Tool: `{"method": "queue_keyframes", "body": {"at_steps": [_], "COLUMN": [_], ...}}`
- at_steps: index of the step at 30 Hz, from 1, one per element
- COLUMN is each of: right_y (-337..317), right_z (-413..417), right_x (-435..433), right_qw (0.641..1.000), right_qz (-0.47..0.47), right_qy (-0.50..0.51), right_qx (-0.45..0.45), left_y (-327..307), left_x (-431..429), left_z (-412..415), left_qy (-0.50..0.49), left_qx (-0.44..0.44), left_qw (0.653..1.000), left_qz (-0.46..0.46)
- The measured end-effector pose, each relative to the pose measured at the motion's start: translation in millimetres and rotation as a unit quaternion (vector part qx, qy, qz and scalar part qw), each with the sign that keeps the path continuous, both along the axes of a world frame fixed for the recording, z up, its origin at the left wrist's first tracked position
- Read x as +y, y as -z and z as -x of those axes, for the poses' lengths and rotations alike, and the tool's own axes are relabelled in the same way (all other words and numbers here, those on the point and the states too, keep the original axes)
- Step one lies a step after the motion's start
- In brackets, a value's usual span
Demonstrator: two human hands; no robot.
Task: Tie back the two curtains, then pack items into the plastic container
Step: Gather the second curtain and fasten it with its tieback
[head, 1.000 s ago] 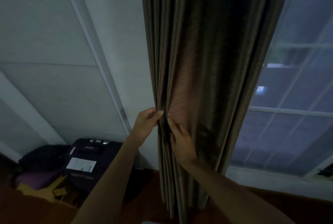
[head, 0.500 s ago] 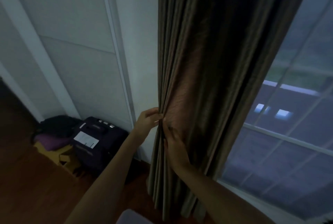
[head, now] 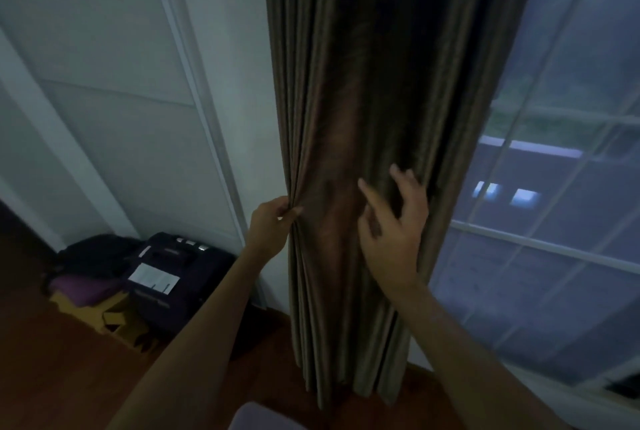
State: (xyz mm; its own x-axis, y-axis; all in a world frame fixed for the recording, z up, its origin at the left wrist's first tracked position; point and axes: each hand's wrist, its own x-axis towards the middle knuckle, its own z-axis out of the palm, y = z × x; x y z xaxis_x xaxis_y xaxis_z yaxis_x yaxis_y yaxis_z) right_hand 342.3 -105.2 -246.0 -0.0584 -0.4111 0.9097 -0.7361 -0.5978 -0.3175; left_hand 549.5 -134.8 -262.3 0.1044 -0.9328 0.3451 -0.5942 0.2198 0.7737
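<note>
A dark brown pleated curtain [head: 374,90] hangs gathered in the middle of the view, reaching down to the floor. My left hand [head: 272,225] pinches the folds at the curtain's left edge at about waist height. My right hand [head: 393,221] is in front of the curtain's right half with fingers spread, at or just off the cloth. No tie-back and no plastic container is in view.
A window [head: 554,187] with white bars stands to the right of the curtain. White panelled wall [head: 121,83] lies to the left. On the wooden floor [head: 52,377] at the left sit a dark suitcase [head: 173,273], bags and a cardboard box [head: 114,318].
My right hand has let go of the folds beside my left hand and moved right across the curtain, fingers now spread. The left hand keeps its pinch. The view has shifted slightly.
</note>
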Motion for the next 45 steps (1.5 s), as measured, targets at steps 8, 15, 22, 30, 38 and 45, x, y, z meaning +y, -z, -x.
{"method": "queue_keyframes", "body": {"at_steps": [8, 15, 22, 30, 38, 45], "right_y": [-8.9, 10.6, 23.5, 59.3, 72.5, 89.2], "right_z": [22.0, 15.7, -14.1, -62.4, -84.7, -92.2], "right_x": [-16.3, -13.0, -7.7, 13.2, 11.1, 26.2], "right_qw": [0.995, 0.971, 0.969, 0.948, 0.967, 0.947], "right_qz": [-0.039, -0.189, -0.218, -0.298, -0.246, -0.297], "right_qy": [-0.007, -0.067, -0.082, -0.092, -0.043, -0.082], "right_qx": [-0.096, -0.130, -0.081, -0.062, 0.043, 0.093], "left_y": [1.4, -2.8, -6.0, 1.3, 1.6, 0.9], "left_x": [-2.3, 6.5, 14.8, 17.3, 22.8, 27.6], "left_z": [-5.4, -8.2, -11.1, -13.4, -13.4, -13.5], "left_qy": [0.025, 0.039, 0.038, 0.037, 0.064, 0.058], "left_qx": [0.097, 0.246, 0.310, 0.312, 0.306, 0.301], "left_qw": [0.990, 0.961, 0.942, 0.941, 0.942, 0.946], "left_qz": [-0.101, -0.122, -0.126, -0.125, -0.125, -0.106]}}
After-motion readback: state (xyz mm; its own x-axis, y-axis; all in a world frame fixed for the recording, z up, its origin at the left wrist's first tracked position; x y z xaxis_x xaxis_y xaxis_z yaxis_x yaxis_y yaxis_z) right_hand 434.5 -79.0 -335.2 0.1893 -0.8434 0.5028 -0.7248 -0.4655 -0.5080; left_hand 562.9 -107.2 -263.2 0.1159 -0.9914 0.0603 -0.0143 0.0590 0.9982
